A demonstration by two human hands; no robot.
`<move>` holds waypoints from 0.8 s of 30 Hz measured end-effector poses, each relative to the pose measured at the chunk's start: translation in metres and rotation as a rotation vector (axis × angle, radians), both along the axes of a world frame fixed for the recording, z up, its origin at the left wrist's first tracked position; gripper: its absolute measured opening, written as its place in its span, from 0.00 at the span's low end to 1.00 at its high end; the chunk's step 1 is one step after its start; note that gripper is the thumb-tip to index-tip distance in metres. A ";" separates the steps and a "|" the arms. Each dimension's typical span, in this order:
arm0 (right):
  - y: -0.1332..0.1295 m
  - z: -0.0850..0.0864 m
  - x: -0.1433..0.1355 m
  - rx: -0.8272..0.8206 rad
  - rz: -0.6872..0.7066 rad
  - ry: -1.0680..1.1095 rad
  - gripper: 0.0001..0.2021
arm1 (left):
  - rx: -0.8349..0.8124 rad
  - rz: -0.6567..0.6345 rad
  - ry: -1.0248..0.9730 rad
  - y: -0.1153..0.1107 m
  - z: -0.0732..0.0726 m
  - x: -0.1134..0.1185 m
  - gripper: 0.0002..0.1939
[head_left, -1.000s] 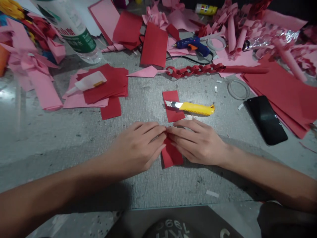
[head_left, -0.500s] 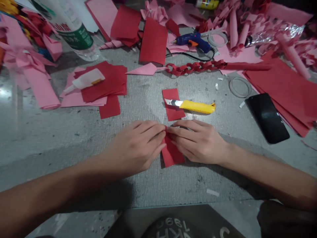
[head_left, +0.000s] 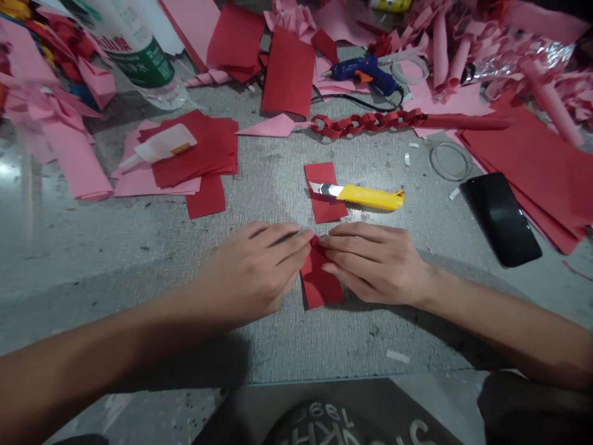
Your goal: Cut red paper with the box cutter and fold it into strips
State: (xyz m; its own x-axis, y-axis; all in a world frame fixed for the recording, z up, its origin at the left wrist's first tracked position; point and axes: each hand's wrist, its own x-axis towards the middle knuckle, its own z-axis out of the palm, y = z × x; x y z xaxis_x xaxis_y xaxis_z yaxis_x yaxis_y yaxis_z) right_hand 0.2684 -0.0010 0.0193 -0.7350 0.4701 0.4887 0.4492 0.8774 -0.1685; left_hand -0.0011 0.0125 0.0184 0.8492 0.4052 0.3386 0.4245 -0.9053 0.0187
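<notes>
A small red paper piece (head_left: 322,285) lies on the grey table in front of me, its far edge pinched up between my fingertips. My left hand (head_left: 266,266) grips that edge from the left, thumb and fingers drawn together. From the right, my right hand (head_left: 373,262) closes on the same edge, its fingertips almost meeting the left ones. The exact shape of the pinched edge is hidden by my fingers. Just beyond my hands, a yellow box cutter (head_left: 373,198) rests with its blade over another red paper piece (head_left: 327,213).
At left, a glue bottle (head_left: 169,147) lies on stacked red paper (head_left: 217,145), near a water bottle (head_left: 148,65). Behind are a red paper chain (head_left: 365,125) and a blue glue gun (head_left: 364,73). At right lie a phone (head_left: 503,219) and tape ring (head_left: 450,161).
My fingertips have shifted slightly along the far edge of the red paper piece, the right ones a little to the right. The view has moved slightly; other things stay put.
</notes>
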 end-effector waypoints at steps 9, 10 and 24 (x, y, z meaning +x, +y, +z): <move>0.000 -0.002 -0.002 0.026 -0.002 -0.004 0.07 | -0.027 0.016 -0.039 0.001 0.001 0.003 0.11; 0.001 -0.002 -0.002 0.026 0.001 -0.011 0.07 | -0.022 0.019 -0.038 0.001 0.002 0.003 0.11; 0.001 -0.006 0.001 -0.019 0.035 -0.028 0.04 | 0.033 -0.037 0.001 0.001 -0.001 0.001 0.15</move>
